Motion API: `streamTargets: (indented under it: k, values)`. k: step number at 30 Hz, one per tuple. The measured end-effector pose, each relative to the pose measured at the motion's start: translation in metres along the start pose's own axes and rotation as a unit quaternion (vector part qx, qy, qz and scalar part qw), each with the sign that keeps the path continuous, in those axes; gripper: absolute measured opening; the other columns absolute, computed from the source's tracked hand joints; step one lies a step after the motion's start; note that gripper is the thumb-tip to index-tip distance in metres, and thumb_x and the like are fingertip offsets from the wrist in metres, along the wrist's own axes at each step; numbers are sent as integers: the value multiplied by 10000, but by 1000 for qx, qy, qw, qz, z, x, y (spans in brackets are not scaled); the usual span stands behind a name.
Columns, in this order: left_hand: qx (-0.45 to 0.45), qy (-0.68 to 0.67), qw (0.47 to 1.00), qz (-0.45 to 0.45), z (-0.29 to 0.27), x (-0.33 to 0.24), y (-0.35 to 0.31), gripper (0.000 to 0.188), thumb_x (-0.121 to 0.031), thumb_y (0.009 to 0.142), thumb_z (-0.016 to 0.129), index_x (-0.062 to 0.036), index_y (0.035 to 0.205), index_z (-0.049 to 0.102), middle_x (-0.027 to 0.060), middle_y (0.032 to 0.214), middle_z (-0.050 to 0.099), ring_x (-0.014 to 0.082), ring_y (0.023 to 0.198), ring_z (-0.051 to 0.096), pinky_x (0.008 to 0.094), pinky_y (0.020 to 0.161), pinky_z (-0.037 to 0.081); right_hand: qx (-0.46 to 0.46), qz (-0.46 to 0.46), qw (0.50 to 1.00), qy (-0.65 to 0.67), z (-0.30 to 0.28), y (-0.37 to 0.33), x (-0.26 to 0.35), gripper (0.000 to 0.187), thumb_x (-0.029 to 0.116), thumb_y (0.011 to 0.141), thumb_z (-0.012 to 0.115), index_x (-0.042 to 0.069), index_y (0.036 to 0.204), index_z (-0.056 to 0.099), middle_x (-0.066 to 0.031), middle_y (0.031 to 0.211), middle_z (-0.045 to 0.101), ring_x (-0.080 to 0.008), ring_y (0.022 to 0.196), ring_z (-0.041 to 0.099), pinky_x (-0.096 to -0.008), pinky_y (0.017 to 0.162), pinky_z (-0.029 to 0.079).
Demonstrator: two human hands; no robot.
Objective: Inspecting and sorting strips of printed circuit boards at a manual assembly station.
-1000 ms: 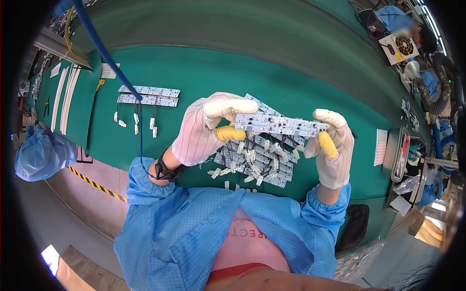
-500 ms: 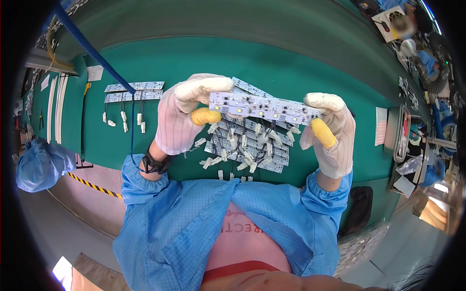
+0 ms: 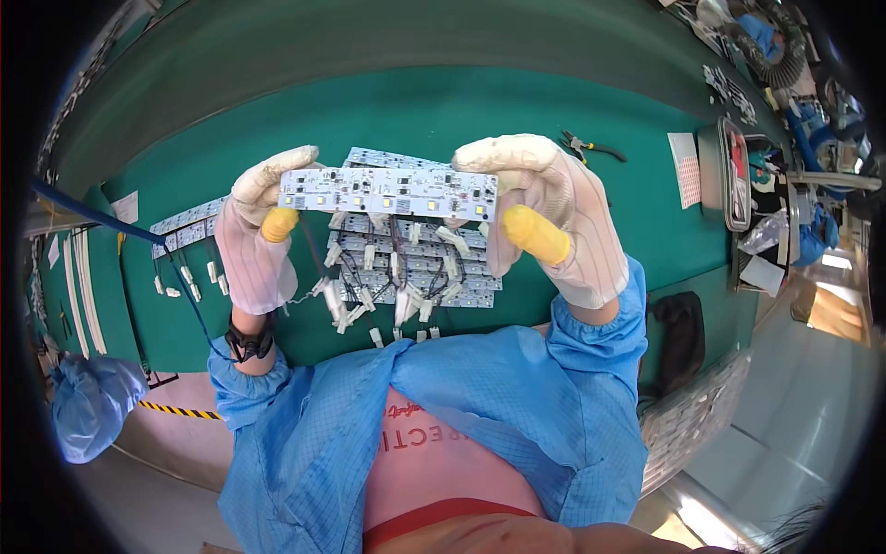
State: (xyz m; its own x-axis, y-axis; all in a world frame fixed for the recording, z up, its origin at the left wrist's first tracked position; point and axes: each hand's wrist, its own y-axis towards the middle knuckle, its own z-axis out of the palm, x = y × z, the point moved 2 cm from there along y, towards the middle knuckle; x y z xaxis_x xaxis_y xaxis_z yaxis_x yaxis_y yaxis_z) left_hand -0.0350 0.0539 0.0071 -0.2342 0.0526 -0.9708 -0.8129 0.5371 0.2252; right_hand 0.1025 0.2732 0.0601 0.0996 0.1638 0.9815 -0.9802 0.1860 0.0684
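A white LED strip circuit board [image 3: 388, 192] is held up level in front of me, its small yellow LEDs facing up. My left hand [image 3: 263, 217], in a white glove with a yellow thumb cover, is closed on its left end. At its right end my right hand [image 3: 554, 208], gloved the same way, has its fingers at the top edge and its yellow thumb by the lower corner. Below the board lies a pile of similar LED boards [image 3: 471, 284] with dark wires and white connectors [image 3: 401, 303], partly hidden by the held board.
More wired boards [image 3: 189, 222] lie on the green mat left of my left hand. Pliers [image 3: 591, 148] rest beyond my right hand. Farther right are a printed sheet [image 3: 685, 169] and a bin [image 3: 724, 180]. A blue coiled cord [image 3: 101, 217] crosses at left, with white strips [image 3: 81, 286] beyond.
Both hands and the board appear farther left, and the board is now more level. The view has also shifted, bringing the pliers into sight beyond my right hand.
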Motion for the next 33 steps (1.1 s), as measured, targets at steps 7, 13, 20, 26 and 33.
streamTargets:
  k: [7, 13, 20, 26, 33]
  values:
    - [-29, -40, 999, -3, 4, 1, -3, 473, -200, 836, 714, 52, 1205, 559, 117, 1034, 679, 153, 911, 646, 274, 860, 483, -4, 6, 996, -91, -5, 1, 1, 554, 363, 844, 696, -42, 1180, 527, -80, 792, 626, -90, 548, 575, -190, 493, 440]
    - [37, -127, 988, 78, 6, -9, -8, 495, -240, 821, 726, 62, 1170, 549, 234, 1104, 614, 213, 823, 650, 318, 730, 539, -27, -5, 986, -163, -8, 9, -8, 470, 356, 868, 646, -19, 1136, 553, -19, 684, 573, -60, 535, 528, -186, 527, 392]
    - [49, -138, 987, 58, 3, -10, -4, 416, -122, 826, 705, 45, 1186, 582, 134, 1076, 648, 182, 872, 661, 279, 779, 516, -14, 16, 989, -144, -4, 13, -9, 331, 176, 873, 593, 2, 1154, 561, -42, 715, 585, -80, 563, 544, -215, 566, 428]
    - [6, -8, 1000, 3, 0, -9, 0, 337, -36, 875, 628, 18, 1204, 580, 88, 938, 687, 138, 868, 660, 220, 785, 495, -11, 17, 992, -122, 3, 4, -10, 568, 385, 790, 722, -26, 1137, 537, -55, 820, 584, -79, 513, 522, -197, 504, 388]
    - [41, -100, 993, 37, 4, -20, -4, 580, -310, 819, 712, 68, 1222, 535, 124, 934, 682, 156, 812, 664, 279, 795, 503, -47, 18, 986, -162, -5, 12, -12, 448, 332, 866, 651, -16, 1128, 547, -12, 712, 576, -48, 522, 477, -177, 528, 352]
